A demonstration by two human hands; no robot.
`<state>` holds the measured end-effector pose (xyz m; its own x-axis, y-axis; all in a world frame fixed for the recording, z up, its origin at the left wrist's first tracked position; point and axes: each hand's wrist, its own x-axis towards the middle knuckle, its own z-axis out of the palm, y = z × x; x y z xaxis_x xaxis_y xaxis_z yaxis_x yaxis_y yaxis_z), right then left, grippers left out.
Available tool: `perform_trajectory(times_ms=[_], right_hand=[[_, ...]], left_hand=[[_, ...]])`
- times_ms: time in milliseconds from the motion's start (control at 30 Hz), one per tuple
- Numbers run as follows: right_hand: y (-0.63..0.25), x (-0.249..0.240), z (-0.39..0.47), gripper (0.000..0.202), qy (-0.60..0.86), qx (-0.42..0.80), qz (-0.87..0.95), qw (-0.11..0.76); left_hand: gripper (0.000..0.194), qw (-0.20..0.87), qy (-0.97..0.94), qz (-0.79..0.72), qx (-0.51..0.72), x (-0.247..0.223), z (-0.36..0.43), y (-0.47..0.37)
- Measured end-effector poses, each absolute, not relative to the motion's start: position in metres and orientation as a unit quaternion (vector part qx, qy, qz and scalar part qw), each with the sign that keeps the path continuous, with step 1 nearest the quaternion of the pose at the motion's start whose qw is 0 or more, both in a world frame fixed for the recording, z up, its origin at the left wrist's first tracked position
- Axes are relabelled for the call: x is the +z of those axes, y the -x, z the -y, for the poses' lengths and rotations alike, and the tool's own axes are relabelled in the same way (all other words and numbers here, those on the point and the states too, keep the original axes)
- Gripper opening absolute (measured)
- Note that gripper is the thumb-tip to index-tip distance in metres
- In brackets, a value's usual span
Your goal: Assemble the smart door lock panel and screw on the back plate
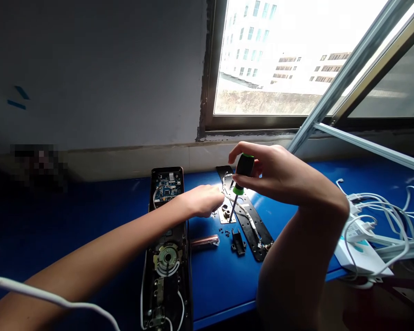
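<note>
My right hand (272, 172) grips a black and green screwdriver (244, 166) by its handle. The shaft slants down, and its tip meets the edge area of a small silver metal plate (224, 214) with a dark round part on it. Beside that plate my left hand (209, 201) is closed, fingers curled; what they pinch is hidden. Under and right of the hands lies a long black perforated panel (253, 230) with a white cable (246, 216) along it. Small dark screws (224, 231) lie scattered on the blue table just nearer to me.
A long black open housing (167, 289) with a circuit board (169, 189) stands left, under my left forearm. A copper-coloured cylinder (205, 242) and a black bracket (238, 242) lie nearby. White cables (382, 211), a white box (360, 255) and a metal frame (369, 147) are right.
</note>
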<state>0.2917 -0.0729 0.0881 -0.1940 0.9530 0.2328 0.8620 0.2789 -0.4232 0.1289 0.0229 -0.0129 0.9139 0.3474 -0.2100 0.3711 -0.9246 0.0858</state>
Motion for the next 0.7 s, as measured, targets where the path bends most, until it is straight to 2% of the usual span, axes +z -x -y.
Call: perform_trajectory(times_ms=[333, 467, 700], right_hand=[[-0.289, 0.087, 0.072, 0.018, 0.575, 0.081, 0.778, 0.242], [-0.281, 0.09, 0.07, 0.021, 0.548, 0.095, 0.795, 0.242], [-0.273, 0.091, 0.069, 0.029, 0.469, 0.096, 0.828, 0.293]], left_hand=[[0.017, 0.043, -0.977, -0.192, -0.078, -0.008, -0.017, -0.124], [0.013, 0.058, -0.979, -0.193, 0.03, 0.005, -0.012, -0.091], [0.019, 0.052, -0.941, -0.206, 0.263, 0.01, -0.01, -0.015]])
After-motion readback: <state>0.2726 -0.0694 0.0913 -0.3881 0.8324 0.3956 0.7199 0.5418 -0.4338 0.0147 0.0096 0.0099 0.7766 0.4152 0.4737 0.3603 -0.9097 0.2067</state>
